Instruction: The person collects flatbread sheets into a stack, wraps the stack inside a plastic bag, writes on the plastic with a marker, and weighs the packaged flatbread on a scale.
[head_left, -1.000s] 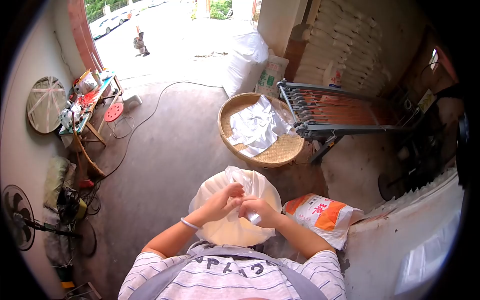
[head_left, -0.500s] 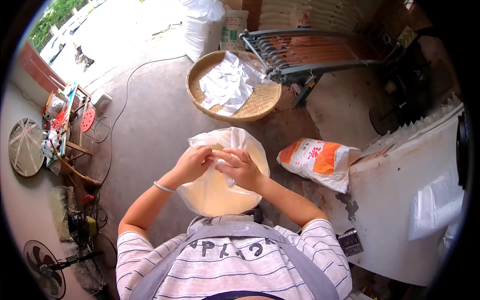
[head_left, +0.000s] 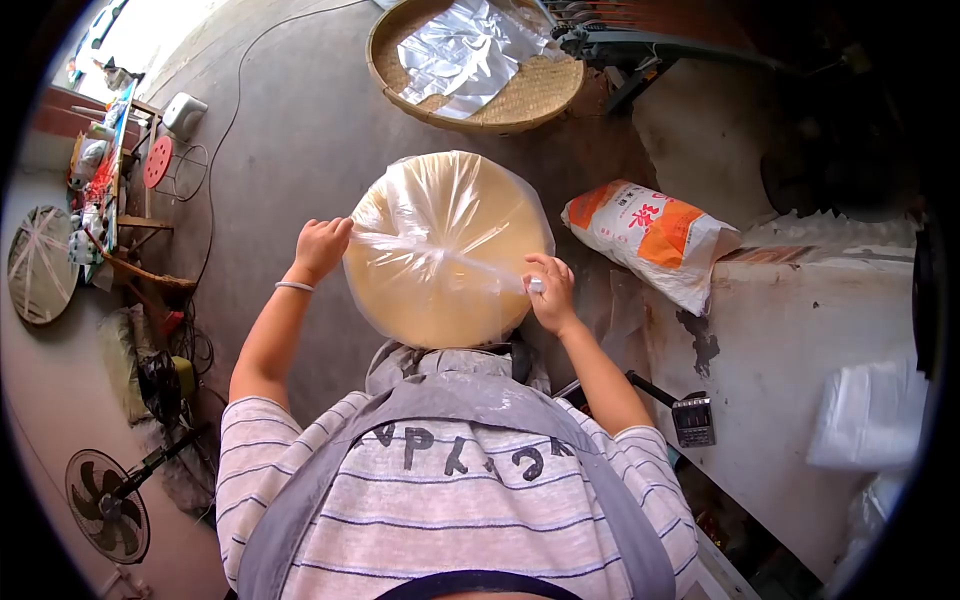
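A clear plastic bag point(head_left: 440, 200) with a round, pale yellow mass inside stands close in front of my body. Its film is gathered to a point at the middle of the top, with creases fanning outward. My left hand point(head_left: 325, 247) is closed on a stretched strand of the film at the left edge. On the right side, my right hand point(head_left: 550, 292) pinches another strand, with a small white end showing between the fingers. What exactly the yellow contents are, I cannot tell.
Beyond the bag is a woven bamboo tray point(head_left: 520, 112) with plastic bags point(head_left: 465, 55) on it. An orange and white sack point(head_left: 650, 240) lies to the right, beside a pale worktop point(head_left: 780, 350). At left are a red stool point(head_left: 157, 162), a cable and a fan point(head_left: 108, 505).
My hands have moved apart from the bag's centre to its two sides, drawing the film strands out. The view has tilted down, and the bag top now looks gathered flat.
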